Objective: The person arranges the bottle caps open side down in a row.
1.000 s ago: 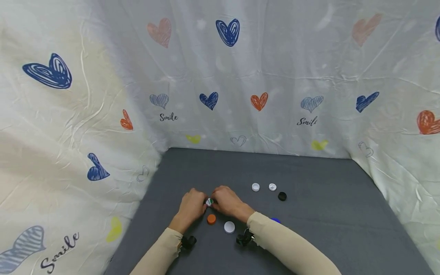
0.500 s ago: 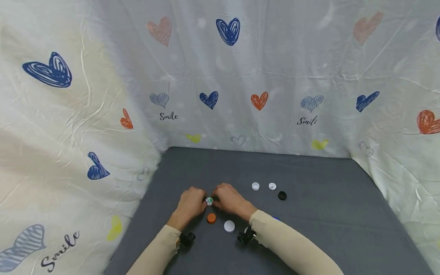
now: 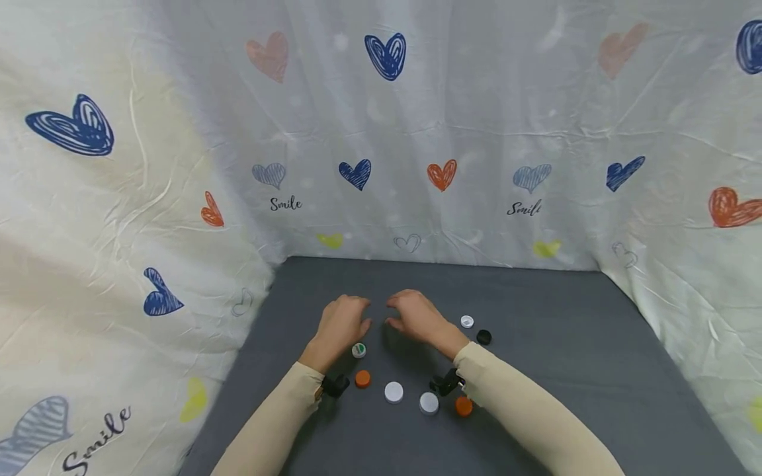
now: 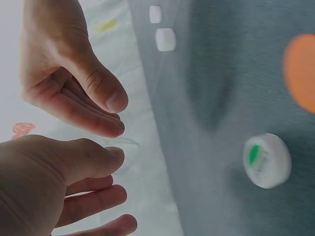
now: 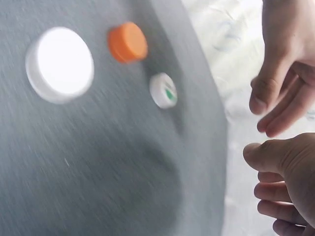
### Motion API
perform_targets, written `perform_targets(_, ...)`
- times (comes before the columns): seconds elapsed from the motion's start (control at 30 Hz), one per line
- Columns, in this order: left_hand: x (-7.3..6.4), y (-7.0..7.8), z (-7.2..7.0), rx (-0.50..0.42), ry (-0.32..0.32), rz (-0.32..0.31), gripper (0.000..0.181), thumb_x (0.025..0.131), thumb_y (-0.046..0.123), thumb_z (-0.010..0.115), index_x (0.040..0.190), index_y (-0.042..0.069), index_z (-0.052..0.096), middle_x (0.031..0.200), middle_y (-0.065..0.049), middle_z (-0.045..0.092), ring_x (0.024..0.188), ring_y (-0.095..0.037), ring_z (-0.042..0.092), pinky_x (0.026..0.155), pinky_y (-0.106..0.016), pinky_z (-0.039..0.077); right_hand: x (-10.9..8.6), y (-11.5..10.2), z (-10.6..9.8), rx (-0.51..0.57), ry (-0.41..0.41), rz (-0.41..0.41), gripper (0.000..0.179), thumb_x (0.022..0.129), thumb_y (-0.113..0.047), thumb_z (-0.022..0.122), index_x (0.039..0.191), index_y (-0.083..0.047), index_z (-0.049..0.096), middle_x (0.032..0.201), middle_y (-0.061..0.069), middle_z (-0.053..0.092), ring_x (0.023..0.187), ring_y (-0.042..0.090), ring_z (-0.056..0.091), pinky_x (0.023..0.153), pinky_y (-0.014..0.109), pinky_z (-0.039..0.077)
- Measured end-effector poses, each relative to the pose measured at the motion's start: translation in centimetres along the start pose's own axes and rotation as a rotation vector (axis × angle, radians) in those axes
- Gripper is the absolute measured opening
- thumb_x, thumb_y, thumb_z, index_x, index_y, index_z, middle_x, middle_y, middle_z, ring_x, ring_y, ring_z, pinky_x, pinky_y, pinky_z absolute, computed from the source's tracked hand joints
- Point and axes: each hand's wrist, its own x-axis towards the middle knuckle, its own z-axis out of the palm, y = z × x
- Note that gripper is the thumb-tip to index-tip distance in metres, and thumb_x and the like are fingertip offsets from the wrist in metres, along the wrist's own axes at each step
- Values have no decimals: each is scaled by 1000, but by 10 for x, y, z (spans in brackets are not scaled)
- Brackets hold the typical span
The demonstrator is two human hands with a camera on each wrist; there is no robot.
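Two hands are hovering over the grey surface (image 3: 565, 311), the left hand (image 3: 339, 327) and the right hand (image 3: 419, 320) facing each other with a gap between; fingers are looking relaxed and slightly bent, and from my station I'm seeing nothing pinched or carried in either. Green-marked cap (image 3: 358, 350) is lying just beside the left hand, marked face up, no fingertip touching it, so I'm judging its placing as done. From it a run of caps is curving nearer and across to the right: near-left orange cap (image 3: 362, 379), first plain white cap (image 3: 393, 392), second plain white cap (image 3: 428, 403), then near-right orange cap (image 3: 464, 406) close beside the right sleeve (image 3: 536, 416). Those five I'm reading as laid out, none touching another. Beyond the right forearm, a far white cap (image 3: 467, 322) and a black cap (image 3: 484, 337) are lying apart from that run; the left wrist view is showing a second far white cap (image 4: 166, 39), which I'm taking to be masked by the right hand in the head view. These I'm counting as left over, outside the finished part. I'm not making out whether the sleeve is hiding more, so I'm noting the remaining count as uncertain.
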Motion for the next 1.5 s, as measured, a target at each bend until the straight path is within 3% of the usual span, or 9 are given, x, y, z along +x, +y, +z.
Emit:
perform_targets(0.23, 22, 13, -3, -16, -3, 17, 39, 83, 30, 82, 118, 14, 74, 109, -4, 76, 92, -24, 71, 73, -44, 59, -8, 26, -25, -32, -3, 93, 38, 88, -25, 79, 119, -4, 72, 118, 9, 73, 112, 28, 67, 99, 44, 52)
perform_targets(0.43, 35, 24, -1, -17, -27, 44, 42, 83, 33, 83, 118, 14, 74, 108, -5, 76, 90, -23, 72, 71, -41, 60, -23, 45, -32, -32, -40, 164, 44, 89, -28, 78, 124, -4, 69, 120, 11, 71, 112, 29, 67, 96, 45, 53)
perform_targets(0.73, 55, 43, 9, 6, -117, 77, 44, 85, 38, 80, 122, 16, 73, 112, -2, 75, 96, -20, 71, 74, -39, 60, -47, 71, -27, -25, -99, 239, 50, 88, -34, 77, 124, -1, 69, 119, 14, 72, 110, 31, 68, 94, 46, 54)
perform_targets(1.07, 67, 62, 29, 6, -176, 124, 46, 84, 44, 80, 121, 18, 73, 112, 1, 75, 97, -18, 71, 76, -37, 60, -67, 84, -22, -25, -147, 302, 52, 87, -32, 79, 127, 0, 67, 123, 15, 70, 115, 33, 65, 98, 49, 51)
perform_targets(1.5, 77, 83, 56, -19, -262, 114, 44, 84, 44, 81, 119, 20, 75, 112, 1, 74, 101, -19, 70, 77, -40, 59, -76, 95, -2, -17, -132, 281, 42, 84, -24, 81, 118, -1, 71, 112, 13, 73, 106, 31, 68, 93, 47, 53)
